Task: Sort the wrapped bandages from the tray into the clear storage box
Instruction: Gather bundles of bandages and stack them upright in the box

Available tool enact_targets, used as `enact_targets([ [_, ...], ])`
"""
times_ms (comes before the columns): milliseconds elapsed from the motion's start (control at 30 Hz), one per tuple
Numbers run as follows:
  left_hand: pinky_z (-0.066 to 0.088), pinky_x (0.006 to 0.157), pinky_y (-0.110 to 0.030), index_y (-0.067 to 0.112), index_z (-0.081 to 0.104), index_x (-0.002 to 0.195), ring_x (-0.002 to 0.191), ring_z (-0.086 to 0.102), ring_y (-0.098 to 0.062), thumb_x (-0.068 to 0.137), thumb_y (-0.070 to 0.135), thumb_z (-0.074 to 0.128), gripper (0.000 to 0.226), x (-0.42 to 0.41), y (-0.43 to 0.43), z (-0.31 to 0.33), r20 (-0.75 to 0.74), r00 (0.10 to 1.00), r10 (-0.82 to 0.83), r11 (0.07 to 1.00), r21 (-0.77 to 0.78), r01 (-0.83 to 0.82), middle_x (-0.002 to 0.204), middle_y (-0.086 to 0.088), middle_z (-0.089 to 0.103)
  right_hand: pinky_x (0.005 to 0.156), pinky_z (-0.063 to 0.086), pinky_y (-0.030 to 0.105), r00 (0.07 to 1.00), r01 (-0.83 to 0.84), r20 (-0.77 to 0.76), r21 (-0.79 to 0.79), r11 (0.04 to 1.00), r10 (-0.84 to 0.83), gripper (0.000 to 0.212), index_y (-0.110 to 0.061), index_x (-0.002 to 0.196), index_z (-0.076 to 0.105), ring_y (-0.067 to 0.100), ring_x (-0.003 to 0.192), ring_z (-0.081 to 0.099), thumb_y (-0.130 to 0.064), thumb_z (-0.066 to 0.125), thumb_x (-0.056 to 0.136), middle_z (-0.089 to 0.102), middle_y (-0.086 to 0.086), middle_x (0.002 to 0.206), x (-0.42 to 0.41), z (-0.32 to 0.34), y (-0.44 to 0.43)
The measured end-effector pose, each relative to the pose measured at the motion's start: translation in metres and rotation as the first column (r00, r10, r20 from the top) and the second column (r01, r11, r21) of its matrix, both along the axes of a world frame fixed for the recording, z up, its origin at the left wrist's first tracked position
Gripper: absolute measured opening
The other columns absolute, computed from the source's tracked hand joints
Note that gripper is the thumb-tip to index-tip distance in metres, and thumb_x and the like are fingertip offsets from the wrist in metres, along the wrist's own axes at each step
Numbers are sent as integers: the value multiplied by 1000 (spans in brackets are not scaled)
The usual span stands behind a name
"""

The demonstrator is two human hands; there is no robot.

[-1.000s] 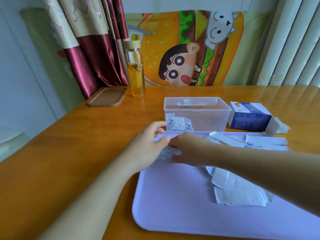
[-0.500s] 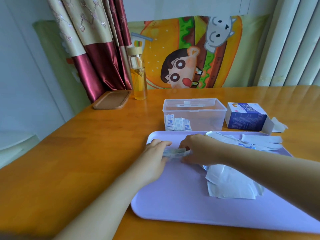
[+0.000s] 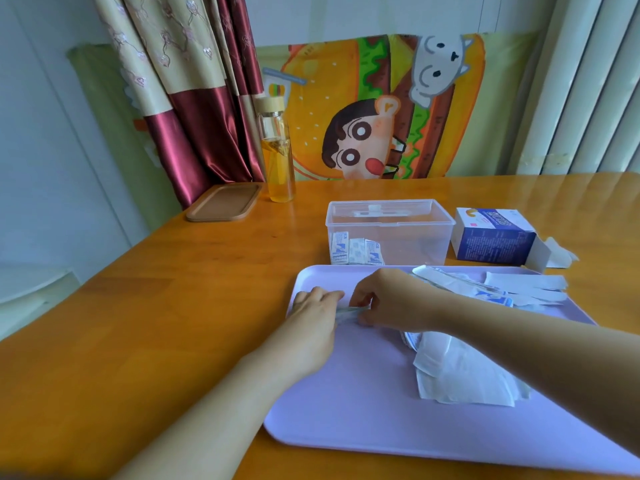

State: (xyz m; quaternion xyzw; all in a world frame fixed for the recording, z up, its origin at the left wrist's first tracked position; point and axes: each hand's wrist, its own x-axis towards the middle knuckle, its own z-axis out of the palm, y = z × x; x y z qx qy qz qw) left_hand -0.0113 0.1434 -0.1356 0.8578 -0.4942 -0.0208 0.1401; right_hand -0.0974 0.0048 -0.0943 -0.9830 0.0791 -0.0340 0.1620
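Note:
A lilac tray [image 3: 346,417] lies on the wooden table in front of me. Both hands meet over its far left corner. My left hand [image 3: 317,308] and my right hand [image 3: 388,299] together pinch a small stack of wrapped bandages [image 3: 348,312] held on edge just above the tray. More wrapped bandages [image 3: 457,372] lie loose under my right forearm, and others [image 3: 526,289] lie at the tray's far right. Behind the tray stands the clear storage box [image 3: 415,233], open, with several wrapped bandages [image 3: 356,251] upright in its left end.
A blue and white carton [image 3: 495,237] lies open to the right of the clear box. At the far left stand a glass bottle of yellow liquid [image 3: 277,154] and a brown wooden tray [image 3: 225,202]. A curtain and a cartoon cloth hang behind the table.
Both hands drew back from the tray's far edge toward me and gathered the small stack of bandages between them. The view also tilted downward a little.

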Motion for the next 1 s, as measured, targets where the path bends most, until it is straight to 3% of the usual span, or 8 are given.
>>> enact_targets([
  [167,43,82,-35,18,44,122,103,50,-25,98,11,37,26,4,-1,14,10,1000,-18,1000,19,18,107,0,50,56,35,6,991,-21,135,1,1000,21,16,-18,96,71,10,70,50,-16,58,87,57,-10,78,1,13,-3],
  [233,37,62,-29,15,46,114,82,53,-23,99,16,37,18,6,-2,29,-130,991,-43,996,-77,33,90,1,51,57,36,8,973,-45,224,-20,999,48,15,-17,94,71,10,65,50,-15,58,88,56,-12,76,3,29,-5],
  [300,41,62,-24,21,45,119,78,54,-14,99,16,37,22,8,-6,48,-273,956,-110,975,-218,50,91,1,55,57,37,7,942,-55,331,7,998,49,13,-15,93,71,2,59,50,-13,59,89,53,-16,72,4,51,-8],
  [400,49,61,-23,22,46,113,72,54,-7,100,18,36,17,12,-16,78,-352,920,-170,923,-384,24,84,5,54,52,38,5,893,-63,445,282,957,-72,9,-10,94,68,-5,51,49,-13,65,86,61,-6,73,6,77,-16],
  [500,48,62,-26,19,46,104,64,52,-5,100,20,37,10,18,-29,100,-346,919,-186,900,-435,19,81,5,54,64,51,15,913,-75,377,535,841,-159,17,-8,97,69,4,64,58,-15,70,83,68,5,80,10,89,-24],
  [667,47,64,-32,15,44,117,73,55,-12,100,21,37,19,32,-60,115,-388,889,-244,873,-488,26,82,1,55,87,55,42,854,-76,425,674,735,-301,15,-4,97,67,33,86,65,-6,68,82,69,22,96,29,94,-34],
  [833,44,58,-27,15,38,124,67,52,-11,99,12,38,26,48,-92,114,-443,857,-263,824,-565,-39,81,1,53,83,53,45,844,-112,378,818,564,-381,20,8,102,62,33,79,58,7,63,82,64,29,98,54,93,-50],
  [1000,49,71,-24,29,28,141,91,58,-11,98,24,46,47,68,-101,107,-380,897,-226,857,-515,-2,112,7,57,81,57,36,839,-11,321,818,575,-440,13,2,97,64,27,83,65,3,62,85,67,24,98,80,88,-72],
])
